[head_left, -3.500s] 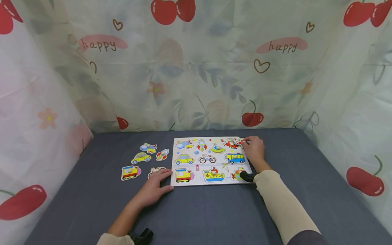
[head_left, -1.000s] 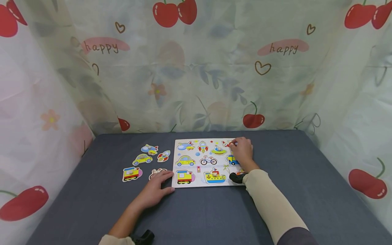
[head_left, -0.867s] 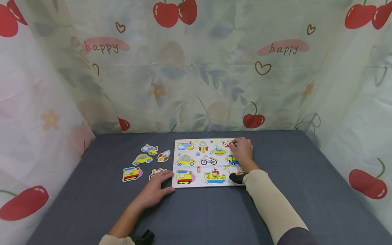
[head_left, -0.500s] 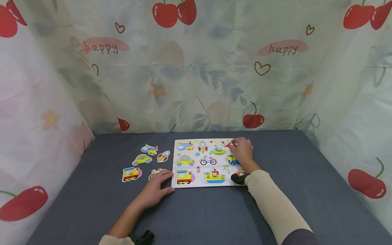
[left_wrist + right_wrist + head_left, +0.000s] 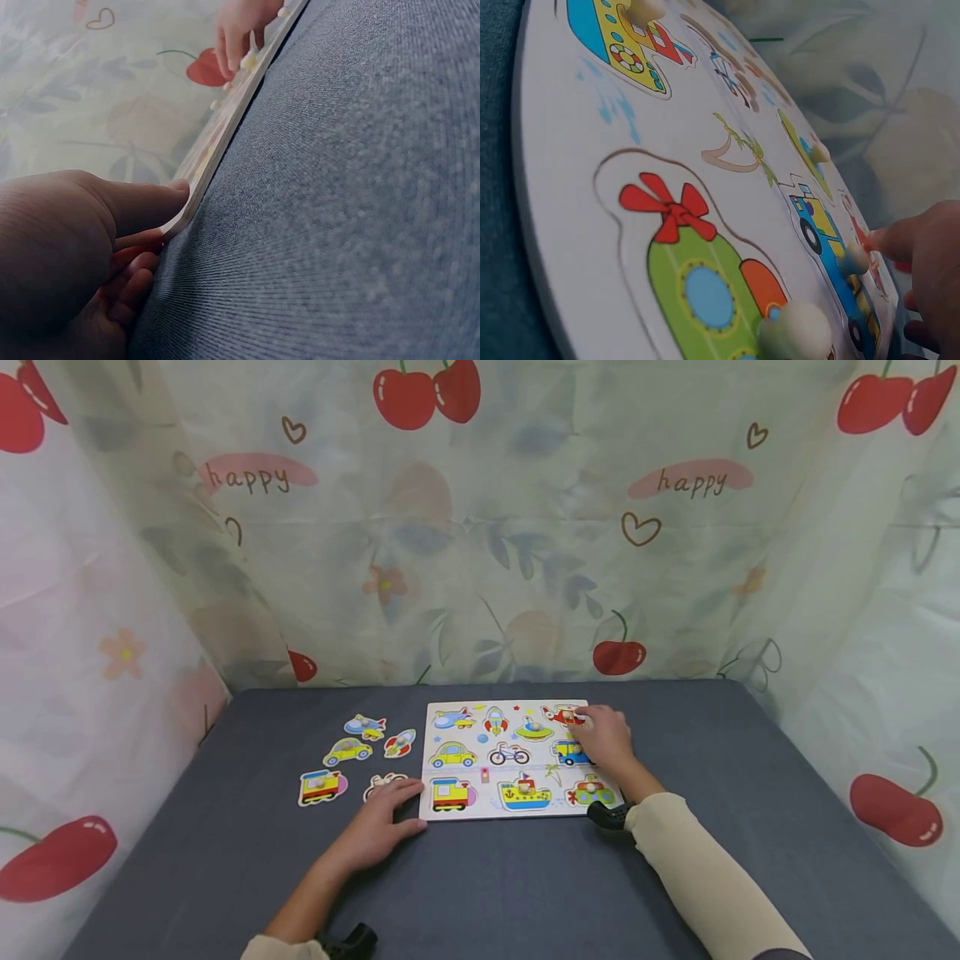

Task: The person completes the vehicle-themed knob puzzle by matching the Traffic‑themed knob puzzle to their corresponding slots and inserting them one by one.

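A white wooden peg puzzle board (image 5: pixel 495 777) with vehicle pictures lies on the table. My left hand (image 5: pixel 386 822) holds its near left corner, thumb by the front edge and fingers at the left side. At the far right corner, my right hand (image 5: pixel 606 739) touches the right part of the red helicopter piece (image 5: pixel 558 716), which lies in its place. Below it are the blue bus piece (image 5: pixel 570 752), partly covered by the hand, and the green submarine piece (image 5: pixel 590 790). The boat piece (image 5: pixel 524 792) and flying saucer piece (image 5: pixel 533 728) also sit in the board.
Left of the board lie loose pieces: an airplane (image 5: pixel 365 727), a rocket (image 5: pixel 400 743), a yellow car (image 5: pixel 347 751), a train (image 5: pixel 322 787) and a bicycle piece (image 5: pixel 378 782) partly behind my left hand. A printed curtain (image 5: pixel 465 568) hangs behind the table.
My right hand brought the helicopter piece leftward from beyond the board's right edge into its place, then loosened and drew back slightly right. The left hand stays at the corner.
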